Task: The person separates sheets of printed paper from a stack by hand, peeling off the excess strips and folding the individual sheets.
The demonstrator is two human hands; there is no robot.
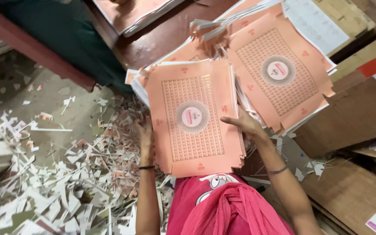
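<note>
Closest to us, at the bottom of the view, we see a pink garment (223, 204) with a bunched pink scarf, and our two bare forearms rising from either side of it. The left forearm wears a dark beaded bracelet (146, 167); the right one wears a thin bangle (278, 170).

Just above the garment, we hold a stack of flat peach-coloured printed card sheets (194, 117), each with a gridded panel and a round emblem in the middle. Our left hand (145, 135) is at the stack's left edge, its grip closed on the side of the sheets with the fingers mostly tucked behind them. Our right hand (245, 124) grips the right edge, thumb on top of the uppermost sheet and fingers under the pile. The stack sits tilted between the hands, and its far end touches or overlaps further sheets.

To the left, the floor (66, 109) is littered with a heap of white and peach paper offcuts (66, 182).

Beyond the held stack, a second, looser pile of the same peach sheets (279, 74) lies fanned out on a dark brown wooden surface (162, 39). Brown cardboard boards (349, 113) lie to the right. Farthest off, another pile of sheets (135, 13) rests at the top edge, beside a dark green cloth (66, 30).
</note>
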